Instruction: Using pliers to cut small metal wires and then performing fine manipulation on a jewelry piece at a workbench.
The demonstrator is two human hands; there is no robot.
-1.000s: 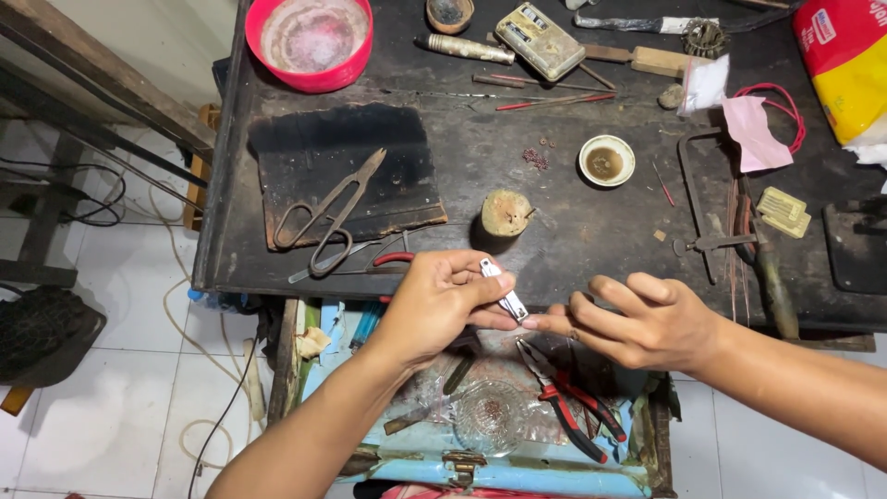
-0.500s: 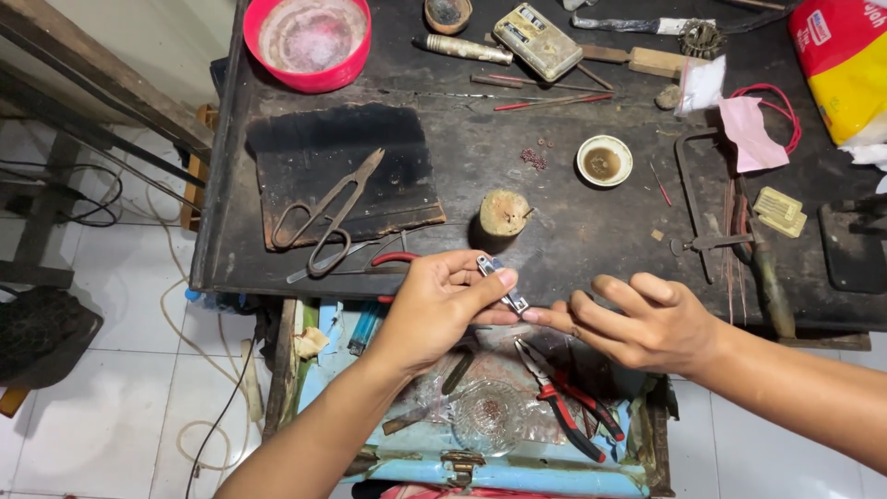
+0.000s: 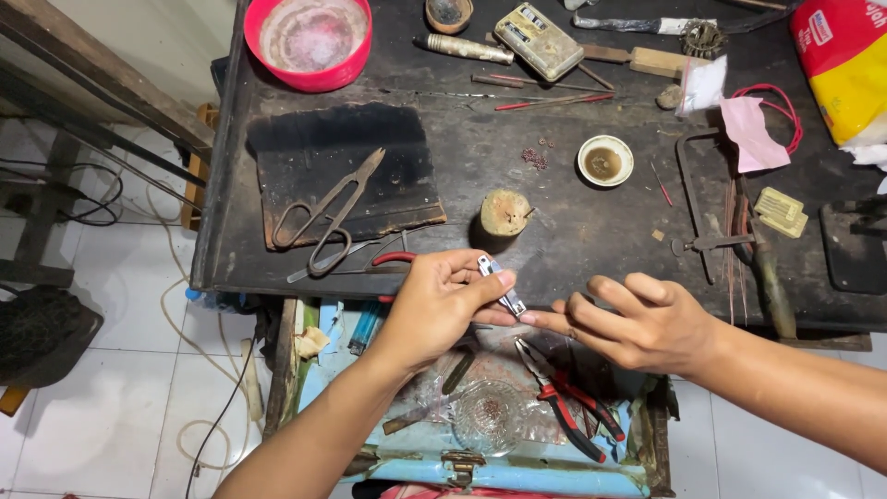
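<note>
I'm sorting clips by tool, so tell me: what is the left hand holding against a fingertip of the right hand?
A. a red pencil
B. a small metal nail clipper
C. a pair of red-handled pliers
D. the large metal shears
B: the left hand pinches a small metal nail clipper whose tip meets an outstretched finger of the right hand; the red-handled pliers lie in the drawer below and the shears on the bench.
</note>
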